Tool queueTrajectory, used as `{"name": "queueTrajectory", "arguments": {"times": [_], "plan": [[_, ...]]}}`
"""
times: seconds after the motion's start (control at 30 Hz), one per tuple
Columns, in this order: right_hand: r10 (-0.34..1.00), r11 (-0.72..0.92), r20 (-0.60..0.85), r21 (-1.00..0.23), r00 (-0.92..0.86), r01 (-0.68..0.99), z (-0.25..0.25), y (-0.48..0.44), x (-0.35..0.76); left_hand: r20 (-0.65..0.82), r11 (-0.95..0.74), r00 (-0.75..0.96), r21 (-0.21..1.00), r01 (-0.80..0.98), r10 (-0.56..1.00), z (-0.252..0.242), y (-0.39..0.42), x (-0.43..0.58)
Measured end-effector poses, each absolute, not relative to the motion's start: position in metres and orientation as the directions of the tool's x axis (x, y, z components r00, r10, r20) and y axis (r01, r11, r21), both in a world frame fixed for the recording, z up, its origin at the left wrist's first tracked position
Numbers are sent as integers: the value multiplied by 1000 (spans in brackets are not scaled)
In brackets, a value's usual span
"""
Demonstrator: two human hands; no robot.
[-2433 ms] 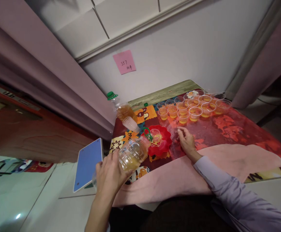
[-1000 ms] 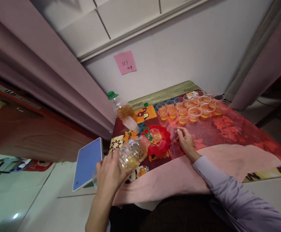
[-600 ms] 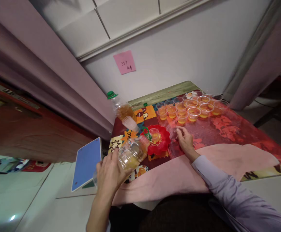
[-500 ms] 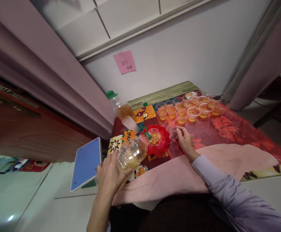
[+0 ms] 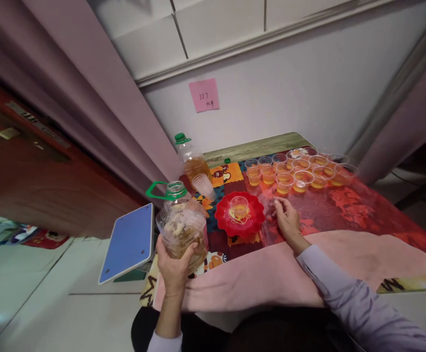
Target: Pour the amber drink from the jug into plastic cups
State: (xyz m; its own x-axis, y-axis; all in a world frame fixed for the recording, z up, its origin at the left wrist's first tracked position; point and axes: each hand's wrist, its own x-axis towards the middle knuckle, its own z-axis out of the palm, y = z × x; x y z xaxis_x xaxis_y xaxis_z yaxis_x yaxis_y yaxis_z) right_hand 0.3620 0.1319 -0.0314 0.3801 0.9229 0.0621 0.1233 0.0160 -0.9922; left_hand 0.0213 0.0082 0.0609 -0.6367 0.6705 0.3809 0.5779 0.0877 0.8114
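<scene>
Head view: red dish (image 5: 256, 216) separates left hand (image 5: 174, 266), clamped on bottle (image 5: 185, 220), from right hand (image 5: 289, 221), grip unclear, near cups (image 5: 285, 183).

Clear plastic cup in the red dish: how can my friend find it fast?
In front of the white wall is a table with a colourful patterned cover. On it sits a red plastic dish with a wavy rim. The small clear plastic cup stands there, the only cup in that dish.
</scene>
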Motion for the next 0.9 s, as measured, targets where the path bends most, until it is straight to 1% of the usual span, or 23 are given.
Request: {"name": "queueTrajectory", "arguments": {"times": [0.13,0.23,0.33,0.43,0.53,0.6,0.63,0.7,0.77,0.8,0.9], "plan": [[927,32,96,-983,361,179,-35,132,363,416,72,-641,802,593,645,53,8,27],[910,126,214,-959,356,254,-37,130,360,446,45,-642,799,599,624,40,6,26],[886,234,330,-925,325,301,-35,124,354,448,-23,-672,841,541,590,20,0,20],[879,316,421,-866,223,388,-21,120,347,427,-118,-695,887,447,578,1,-5,17],[866,415,498,-762,40,498,3,126,338,417,-151,-711,900,408,566,-8,-4,15],[872,440,482,-690,-90,575,20,134,329,421,-172,-710,901,397,564,-10,-1,14],[883,432,446,-652,-146,623,28,139,323,427,-182,-704,899,399,567,-10,0,14],[916,386,330,-568,-228,728,39,146,310,444,-190,-687,890,416,575,-10,1,12],[939,340,222,-488,-262,804,45,152,298,465,-185,-667,875,448,582,-9,1,9],[944,328,192,-462,-268,824,46,153,293,472,-175,-661,868,465,583,-9,1,9],[945,324,182,-444,-270,835,49,157,287,474,-135,-658,857,498,585,-6,0,8]]}}
